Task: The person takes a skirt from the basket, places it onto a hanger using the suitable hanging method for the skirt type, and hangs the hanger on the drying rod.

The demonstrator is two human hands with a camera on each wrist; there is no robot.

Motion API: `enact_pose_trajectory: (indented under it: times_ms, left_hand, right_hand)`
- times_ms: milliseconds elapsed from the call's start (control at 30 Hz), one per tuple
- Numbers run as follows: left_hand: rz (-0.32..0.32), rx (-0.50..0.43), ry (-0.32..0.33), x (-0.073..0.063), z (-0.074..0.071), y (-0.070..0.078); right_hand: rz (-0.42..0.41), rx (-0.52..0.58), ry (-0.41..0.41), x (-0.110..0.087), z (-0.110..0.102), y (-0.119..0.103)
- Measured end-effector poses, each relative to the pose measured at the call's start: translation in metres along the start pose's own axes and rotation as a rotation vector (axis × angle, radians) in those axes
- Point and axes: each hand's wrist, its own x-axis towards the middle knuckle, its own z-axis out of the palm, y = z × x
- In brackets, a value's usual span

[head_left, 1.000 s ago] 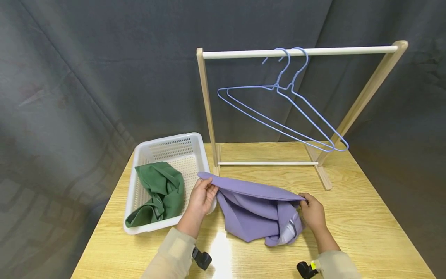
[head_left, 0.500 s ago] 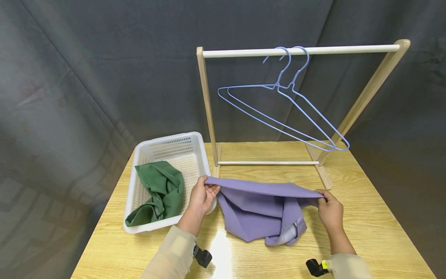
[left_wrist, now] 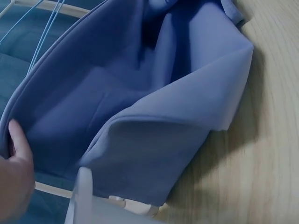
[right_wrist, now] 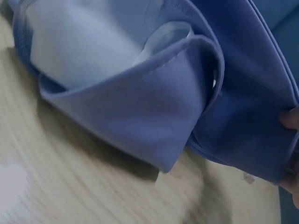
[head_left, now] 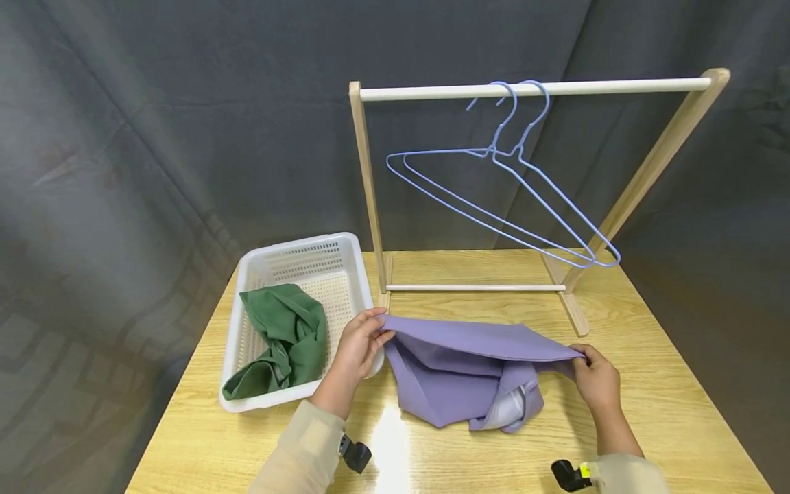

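A purple cloth garment [head_left: 457,384] lies bunched on the table, its far edge lifted and stretched between both hands. My left hand [head_left: 358,343] pinches that edge at its left end, beside the basket's right rim. At the right end, my right hand [head_left: 597,379] pinches the other corner between thumb and fingers. In the left wrist view the garment [left_wrist: 154,93] falls in deep folds, with the left thumb [left_wrist: 19,140] on its edge. The right wrist view shows a stitched fold of the garment [right_wrist: 135,107] with a pale lining [right_wrist: 88,42] inside.
A white plastic basket [head_left: 232,357] at the left holds a crumpled green cloth [head_left: 290,336]. Behind the garment stands a wooden rack [head_left: 654,171] with a white rail [head_left: 426,92]. Two blue wire hangers [head_left: 543,192] hang from it. The wooden table [head_left: 654,412] extends to the right.
My right hand has moved to the right, drawing the garment's far edge out longer. My left hand has shifted slightly right along with its end of the edge.
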Motion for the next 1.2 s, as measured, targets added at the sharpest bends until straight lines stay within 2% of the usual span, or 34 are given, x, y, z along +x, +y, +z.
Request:
enact_pose_trajectory:
  times_ms: [100, 167, 233, 400, 467, 567, 700, 800, 1200]
  left_hand:
    - [0.025, 0.046, -0.083, -0.003, 0.001, 0.002]
    - [0.036, 0.089, -0.09, -0.003, 0.003, 0.003]
    - [0.058, 0.157, -0.07, -0.004, 0.005, 0.003]
    - [0.131, 0.358, 0.031, -0.002, 0.004, -0.001]
    - [0.154, 0.432, 0.07, -0.001, 0.003, -0.002]
    - [0.2, 0.526, 0.115, -0.001, 0.002, -0.002]
    - [0.199, 0.532, 0.123, -0.001, 0.001, -0.003]
    - [0.175, 0.496, 0.109, -0.001, 0.001, -0.004]
    - [0.184, 0.49, 0.076, -0.001, 0.001, -0.004]
  right_hand:
    - [0.014, -0.008, -0.075, -0.007, -0.012, -0.013]
    - [0.029, -0.004, -0.123, -0.015, -0.024, -0.033]
    - [0.017, -0.002, -0.161, -0.017, -0.026, -0.036]
    - [0.001, 0.011, -0.229, -0.028, -0.034, -0.059]
    - [0.025, 0.031, -0.27, -0.035, -0.046, -0.081]
    - [0.028, 0.035, -0.294, -0.039, -0.05, -0.09]
    - [0.011, 0.033, -0.313, -0.041, -0.05, -0.095]
    - [-0.023, 0.02, -0.306, -0.042, -0.049, -0.099]
    - [-0.305, -0.079, -0.219, -0.049, -0.031, -0.119]
